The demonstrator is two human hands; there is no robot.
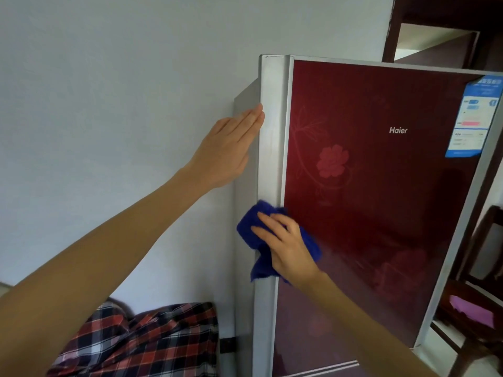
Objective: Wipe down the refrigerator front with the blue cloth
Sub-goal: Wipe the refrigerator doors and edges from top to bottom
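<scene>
The refrigerator (pixel 381 186) fills the right half of the view, with a dark red glossy door, a flower pattern and a silver strip down its left edge. My left hand (pixel 228 148) lies flat with straight fingers against the upper left side of the refrigerator. My right hand (pixel 285 246) presses the bunched blue cloth (pixel 253 227) against the door's left edge, about halfway down, with its fingers spread over the cloth. Part of the cloth hangs below my palm.
A blue and white label (pixel 473 118) is stuck on the door's upper right. A white wall (pixel 109 104) stands to the left. A red plaid fabric (pixel 152 341) lies low at the left. Dark wooden furniture (pixel 473 308) stands at the right, behind the refrigerator.
</scene>
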